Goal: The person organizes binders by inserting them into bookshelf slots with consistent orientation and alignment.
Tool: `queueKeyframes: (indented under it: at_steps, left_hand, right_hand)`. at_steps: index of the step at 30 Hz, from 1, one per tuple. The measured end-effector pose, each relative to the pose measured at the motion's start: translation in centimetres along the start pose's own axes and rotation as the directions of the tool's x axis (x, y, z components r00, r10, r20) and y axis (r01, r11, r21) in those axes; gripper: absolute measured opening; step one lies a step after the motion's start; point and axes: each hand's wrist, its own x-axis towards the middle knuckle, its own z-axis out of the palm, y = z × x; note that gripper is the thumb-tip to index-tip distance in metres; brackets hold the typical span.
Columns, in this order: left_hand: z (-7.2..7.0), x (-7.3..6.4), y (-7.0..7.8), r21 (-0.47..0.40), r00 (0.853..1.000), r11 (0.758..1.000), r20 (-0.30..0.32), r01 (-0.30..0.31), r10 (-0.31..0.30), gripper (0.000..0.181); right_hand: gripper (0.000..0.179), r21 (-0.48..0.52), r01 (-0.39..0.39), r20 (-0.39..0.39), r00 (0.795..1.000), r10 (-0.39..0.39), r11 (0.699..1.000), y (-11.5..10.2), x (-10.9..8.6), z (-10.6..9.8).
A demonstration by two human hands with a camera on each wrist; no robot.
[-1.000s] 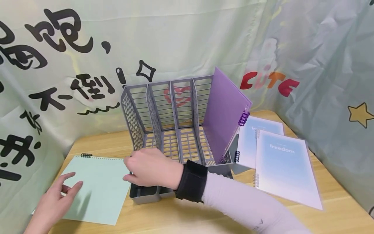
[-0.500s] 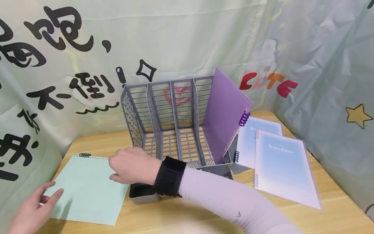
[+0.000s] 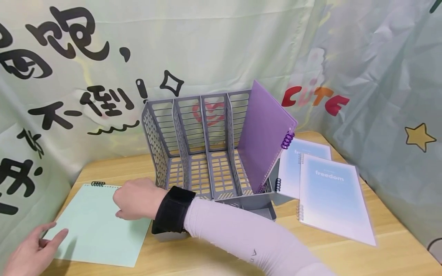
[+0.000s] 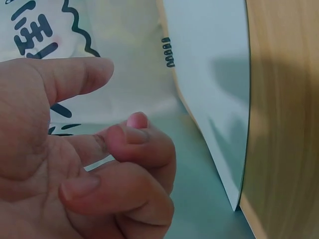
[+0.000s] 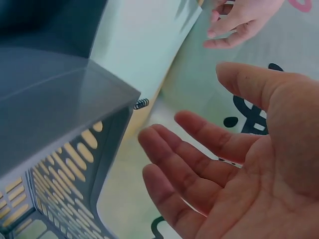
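A pale green spiral notebook (image 3: 93, 234) lies on the wooden table at the left, its black coil at the far edge. By its left edge my left hand (image 3: 32, 249) holds nothing; the left wrist view shows its fingers loosely bent and apart from the notebook (image 4: 214, 74). My right hand (image 3: 136, 199) hovers over the notebook's right part. In the right wrist view its palm is bare and its fingers (image 5: 184, 179) are relaxed, beside the grey file organizer (image 5: 117, 134). A purple spiral notebook (image 3: 264, 134) stands in the organizer's rightmost slot.
The grey organizer (image 3: 150, 132) with upright dividers fills the table's middle, small trays at its front. Two blue-white "freedom" notebooks, the nearer (image 3: 335, 203) and the farther (image 3: 290, 165), lie to its right. A printed curtain (image 3: 214, 50) hangs close behind the table (image 3: 221, 253).
My right hand has moved left, from in front of the organizer to over the green notebook. My left hand has drawn back left and down toward the notebook's near left edge.
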Motion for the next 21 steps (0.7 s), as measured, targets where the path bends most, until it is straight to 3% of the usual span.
queueKeyframes:
  at_steps: [9,21]
  left_hand:
    - [0.1,0.4,-0.7,0.032,0.998,0.999,0.059,0.027,-0.029,0.079]
    - [0.2,0.8,-0.9,0.102,0.995,0.993,0.07,0.057,-0.064,0.083]
  right_hand:
    - [0.024,0.013,-0.041,0.083,0.996,0.04,0.999,-1.5,1.5,0.7]
    - [0.033,-0.013,-0.12,0.125,0.985,0.121,0.993,-2.5,2.0,1.4]
